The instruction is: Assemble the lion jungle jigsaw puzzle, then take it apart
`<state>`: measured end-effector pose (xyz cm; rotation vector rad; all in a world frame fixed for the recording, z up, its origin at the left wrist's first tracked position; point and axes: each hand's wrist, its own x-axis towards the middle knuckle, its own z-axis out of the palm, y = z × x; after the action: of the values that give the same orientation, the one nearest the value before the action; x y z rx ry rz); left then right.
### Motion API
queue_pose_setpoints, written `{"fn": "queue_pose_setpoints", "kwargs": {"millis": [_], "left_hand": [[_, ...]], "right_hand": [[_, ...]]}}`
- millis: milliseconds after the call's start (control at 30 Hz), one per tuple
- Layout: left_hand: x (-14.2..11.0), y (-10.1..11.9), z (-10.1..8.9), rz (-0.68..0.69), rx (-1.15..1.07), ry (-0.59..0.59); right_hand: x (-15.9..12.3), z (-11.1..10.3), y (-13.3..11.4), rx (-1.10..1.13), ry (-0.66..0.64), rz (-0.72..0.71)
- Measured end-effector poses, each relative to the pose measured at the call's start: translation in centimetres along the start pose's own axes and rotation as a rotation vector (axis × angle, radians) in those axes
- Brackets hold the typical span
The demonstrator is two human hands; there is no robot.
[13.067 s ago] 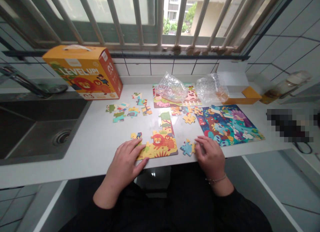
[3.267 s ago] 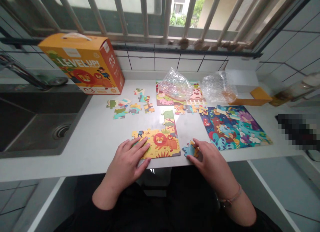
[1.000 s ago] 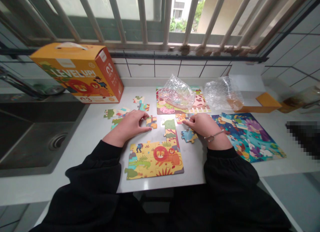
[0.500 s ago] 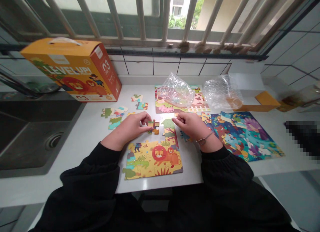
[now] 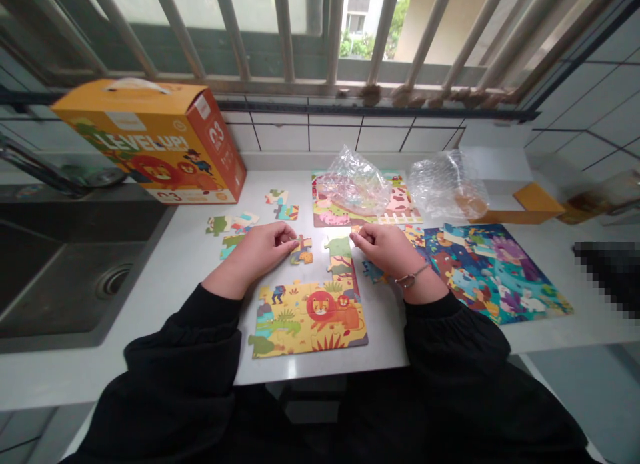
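My left hand (image 5: 273, 249) is closed, thumb and fingers pinching a puzzle piece (image 5: 301, 252) with brown and orange on it. That piece is above the white counter, left of a column of joined pieces (image 5: 340, 251) with green and tree branches. The column rises from the right side of a partly joined lion puzzle (image 5: 310, 321), which also shows a crocodile and a small walking figure. My right hand (image 5: 383, 249) is curled closed, its thumb and index tips beside the column's upper right edge. Whether anything is between those fingers is hidden.
Several loose pieces (image 5: 287, 212) lie at the back left, before an orange box (image 5: 150, 147). Plastic wrap (image 5: 357, 184) covers part of a farm puzzle (image 5: 333, 217). A blue night puzzle (image 5: 500, 277) lies right, below an orange tray (image 5: 515, 216). The sink (image 5: 85, 277) is left.
The piece in my left hand has turned and shifted slightly left, away from the column. My right hand stays beside the column, its fingers still curled. The view has shifted slightly.
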<state>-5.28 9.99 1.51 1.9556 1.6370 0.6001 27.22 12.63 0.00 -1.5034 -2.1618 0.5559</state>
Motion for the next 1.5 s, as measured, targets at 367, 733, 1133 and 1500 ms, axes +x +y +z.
{"fn": "queue_pose_setpoints", "kwargs": {"millis": [367, 733, 1133, 1500], "left_hand": [[-0.3, -3.3, -4.8, -0.295, 0.357, 0.331], [-1.8, -5.5, -7.0, -0.575, 0.512, 0.296], [-0.9, -7.4, -6.3, -0.517, 0.466, 0.339], [0.6, -8.9, -3.5, -0.185, 0.562, 0.214]], "right_hand": [[0.0, -0.3, 0.2, 0.0, 0.032, 0.041], [0.0, -0.5, 0.1, -0.002, 0.084, 0.09], [0.1, -1.4, 1.7, 0.018, 0.338, 0.2], [0.2, -1.6, 1.3, 0.041, 0.356, 0.256]]}}
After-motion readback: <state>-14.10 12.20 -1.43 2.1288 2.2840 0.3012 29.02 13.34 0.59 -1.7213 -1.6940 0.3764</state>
